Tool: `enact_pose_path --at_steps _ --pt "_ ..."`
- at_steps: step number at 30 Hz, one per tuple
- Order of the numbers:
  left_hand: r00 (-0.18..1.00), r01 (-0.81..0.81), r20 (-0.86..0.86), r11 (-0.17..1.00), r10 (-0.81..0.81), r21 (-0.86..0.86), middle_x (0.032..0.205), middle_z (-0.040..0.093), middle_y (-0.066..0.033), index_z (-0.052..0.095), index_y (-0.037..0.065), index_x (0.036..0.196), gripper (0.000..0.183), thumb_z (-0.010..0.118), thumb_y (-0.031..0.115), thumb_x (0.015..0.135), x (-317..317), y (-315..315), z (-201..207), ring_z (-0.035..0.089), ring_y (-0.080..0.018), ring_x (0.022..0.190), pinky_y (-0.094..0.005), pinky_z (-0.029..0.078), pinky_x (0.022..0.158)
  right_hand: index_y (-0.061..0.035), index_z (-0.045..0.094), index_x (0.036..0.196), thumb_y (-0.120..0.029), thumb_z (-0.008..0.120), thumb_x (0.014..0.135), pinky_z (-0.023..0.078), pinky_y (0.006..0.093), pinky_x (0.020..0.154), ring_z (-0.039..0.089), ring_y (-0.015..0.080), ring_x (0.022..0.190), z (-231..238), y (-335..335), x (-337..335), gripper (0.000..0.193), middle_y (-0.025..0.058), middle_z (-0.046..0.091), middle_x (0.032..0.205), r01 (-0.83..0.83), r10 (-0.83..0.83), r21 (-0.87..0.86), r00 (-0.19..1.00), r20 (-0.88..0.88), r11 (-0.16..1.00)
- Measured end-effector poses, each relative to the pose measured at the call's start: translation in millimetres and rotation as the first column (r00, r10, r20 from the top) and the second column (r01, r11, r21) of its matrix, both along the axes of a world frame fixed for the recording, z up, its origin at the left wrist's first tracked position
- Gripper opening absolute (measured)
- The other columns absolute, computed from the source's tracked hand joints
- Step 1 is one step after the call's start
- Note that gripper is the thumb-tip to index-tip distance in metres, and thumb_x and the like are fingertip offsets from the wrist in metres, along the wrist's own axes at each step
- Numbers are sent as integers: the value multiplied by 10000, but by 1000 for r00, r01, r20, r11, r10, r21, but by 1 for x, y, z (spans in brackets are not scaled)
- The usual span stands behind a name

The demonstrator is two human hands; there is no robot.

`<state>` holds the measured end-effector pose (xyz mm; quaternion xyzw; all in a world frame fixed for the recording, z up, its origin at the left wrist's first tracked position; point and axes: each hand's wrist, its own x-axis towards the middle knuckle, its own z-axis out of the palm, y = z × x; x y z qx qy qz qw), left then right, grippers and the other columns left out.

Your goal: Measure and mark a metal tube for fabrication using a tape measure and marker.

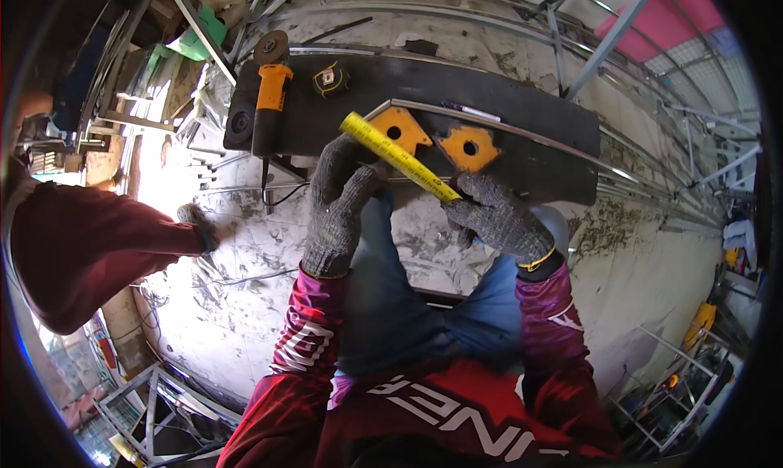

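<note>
A slim yellow tube with small dark print (404, 160) slants across in front of me, its upper end to the left. My left hand (333, 211), in a grey knit glove, closes on it near the upper end, some fingers hidden behind it. My right hand (506, 219), gloved alike, grips its lower end between thumb and fingers. Just beyond lie two orange magnetic welding holders, one at the left (395, 131) and one at the right (470, 147), each with a round hole. They rest beside thin metal bars (506, 127) on the dark bench top (538, 109).
An orange angle grinder (273, 89), a tape measure (330, 78) and a dark disc (239, 126) lie on the bench's left part. A pen-like stick (471, 111) lies near the bars. At the left, another person's maroon-clad limb (106, 244) reaches in. Metal frames (612, 36) stand around.
</note>
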<state>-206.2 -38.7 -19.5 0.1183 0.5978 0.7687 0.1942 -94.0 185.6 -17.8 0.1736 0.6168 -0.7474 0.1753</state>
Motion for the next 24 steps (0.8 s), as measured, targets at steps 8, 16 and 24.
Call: enact_pose_path --at_steps 8,16,24 --pt "995 -6 97 985 -11 170 744 574 -87 579 -32 1127 377 524 325 1022 50 -27 24 540 -174 583 -307 466 556 12 659 1076 -152 697 896 519 314 596 652 185 691 45 3 42 246 136 663 882 11 475 785 791 -386 619" --pt "996 -23 90 1000 22 21 659 545 -78 606 -48 1025 288 526 229 1012 62 -40 35 503 -156 524 -283 424 490 6 676 1062 -180 724 865 530 369 710 669 251 786 77 0 64 275 172 672 876 -69 424 840 883 -199 538" --pt "957 -98 -285 981 47 -168 977 616 -101 624 7 1107 230 654 33 881 -2 -33 19 605 -158 758 -304 510 640 -45 691 994 -190 759 825 540 438 746 683 346 844 49 23 17 233 155 694 910 168 374 823 829 -415 543"
